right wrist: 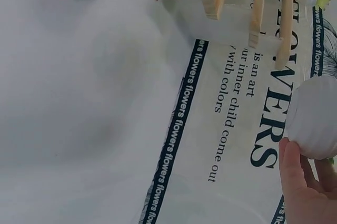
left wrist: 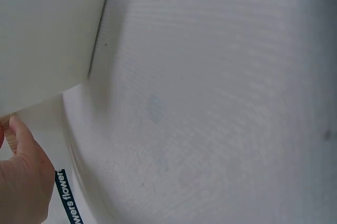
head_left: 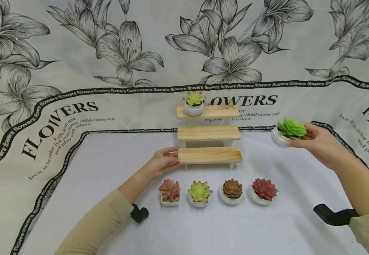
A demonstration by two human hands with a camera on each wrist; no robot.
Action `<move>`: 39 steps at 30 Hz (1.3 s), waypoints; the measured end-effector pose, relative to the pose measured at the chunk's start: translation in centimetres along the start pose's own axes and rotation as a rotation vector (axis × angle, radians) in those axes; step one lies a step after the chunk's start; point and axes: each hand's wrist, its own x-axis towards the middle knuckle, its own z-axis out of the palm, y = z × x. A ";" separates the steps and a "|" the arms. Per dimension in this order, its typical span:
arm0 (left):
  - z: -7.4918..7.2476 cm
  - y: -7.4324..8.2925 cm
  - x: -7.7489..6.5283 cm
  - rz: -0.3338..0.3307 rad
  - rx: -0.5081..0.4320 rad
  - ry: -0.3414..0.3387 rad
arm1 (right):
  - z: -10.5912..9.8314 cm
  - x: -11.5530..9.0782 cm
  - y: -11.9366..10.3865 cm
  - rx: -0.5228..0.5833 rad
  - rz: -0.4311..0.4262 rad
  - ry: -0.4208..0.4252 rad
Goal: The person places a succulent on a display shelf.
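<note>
A tiered wooden display stand (head_left: 209, 133) has three light boards on pale legs. My left hand (head_left: 162, 162) holds the left end of its lowest board; in the left wrist view that hand (left wrist: 26, 182) is partly cut off. Off to the right of the stand, my right hand (head_left: 319, 141) holds up a green succulent (head_left: 292, 128) in a round white pot (head_left: 279, 138), tilted, thumb at the front. The right wrist view shows the pot's underside (right wrist: 316, 121) above the fingers. On the top board's left side sits a yellow-green succulent (head_left: 194, 99) in a white pot.
In front of the stand, a row of potted succulents stands on the white tabletop (head_left: 203, 233): pink (head_left: 169, 189), yellow-green (head_left: 200, 192), brown (head_left: 232, 188) and red (head_left: 264, 188). Flower-printed cloth (head_left: 133, 106) hangs behind. Black straps (head_left: 334, 215) are around both wrists.
</note>
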 end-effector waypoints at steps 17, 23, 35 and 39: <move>0.0 -0.1 0.1 -0.009 -0.018 -0.001 | 1.4 2.2 -3.5 -0.002 0.033 -0.015; 0.0 0.0 0.1 -0.008 -0.018 0.001 | 1.8 3.2 -4.7 -0.012 0.057 -0.024; 0.1 0.1 -0.2 0.007 -0.006 -0.017 | 3.3 5.3 -7.2 0.000 0.057 -0.004; 0.1 0.1 -0.2 0.005 -0.012 -0.011 | 4.0 6.2 -7.8 0.000 0.044 -0.009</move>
